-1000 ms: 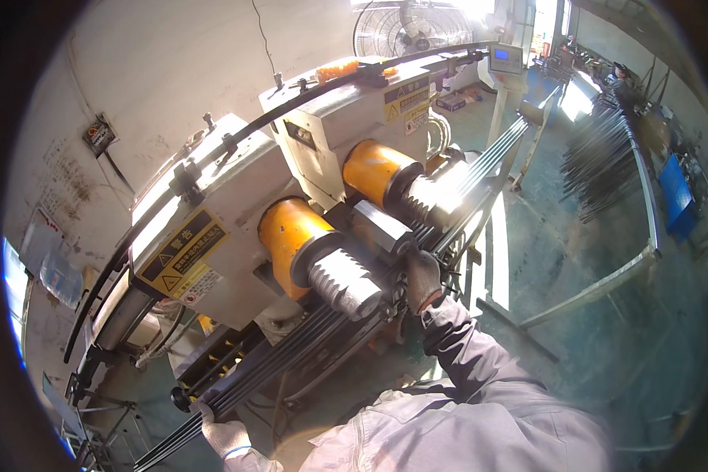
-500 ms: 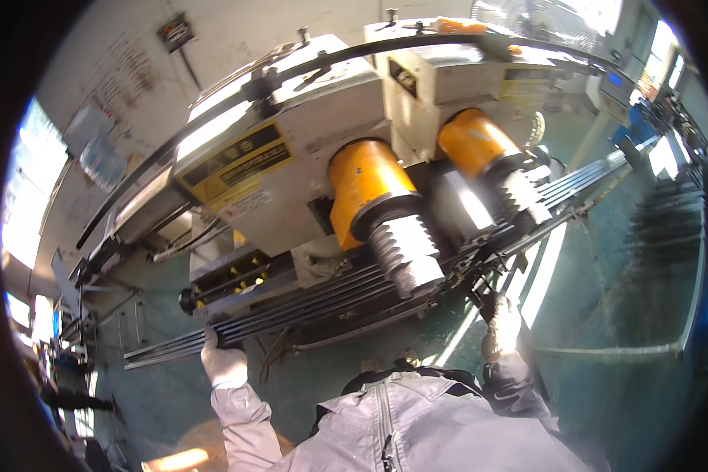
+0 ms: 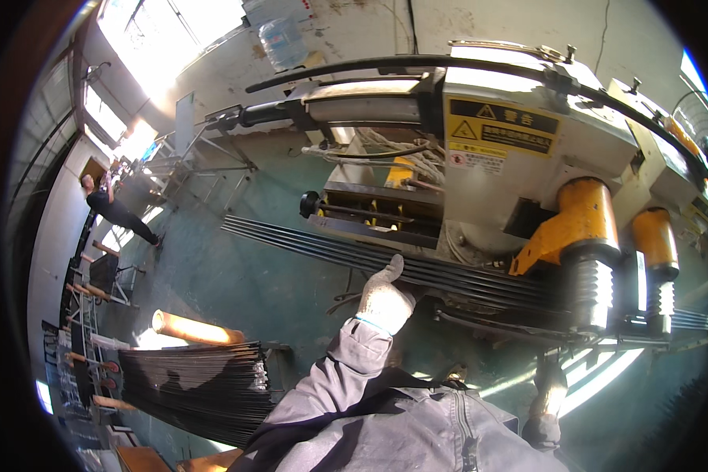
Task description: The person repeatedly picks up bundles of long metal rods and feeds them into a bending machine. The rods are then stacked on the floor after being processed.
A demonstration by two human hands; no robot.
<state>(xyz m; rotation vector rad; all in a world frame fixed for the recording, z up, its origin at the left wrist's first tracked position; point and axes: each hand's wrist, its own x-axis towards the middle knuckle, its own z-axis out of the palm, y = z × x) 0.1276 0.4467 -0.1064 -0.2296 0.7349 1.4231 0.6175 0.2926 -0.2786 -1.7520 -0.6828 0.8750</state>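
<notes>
Green floor [image 3: 204, 267] spreads beneath us; above it, slim, dark, glossy rods [image 3: 315, 245] lie side by side along the machine's [image 3: 511, 169] front. Our gloved left hand [image 3: 385, 303] grips their near edge, thumb on top, other fingers hidden. Threaded shafts [image 3: 592, 295] cover the rods farther right. Our right hand [image 3: 551, 380] is shadowed; we cannot tell its fingers' state. Since the earlier frame, our view swings left, revealing a dark stack [image 3: 197, 385].

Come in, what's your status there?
Left hand at dark rods, grip unclear. Right hand near machine, grip unclear. Rods side by side; nearer ribbed shaft partly hides them.
</notes>
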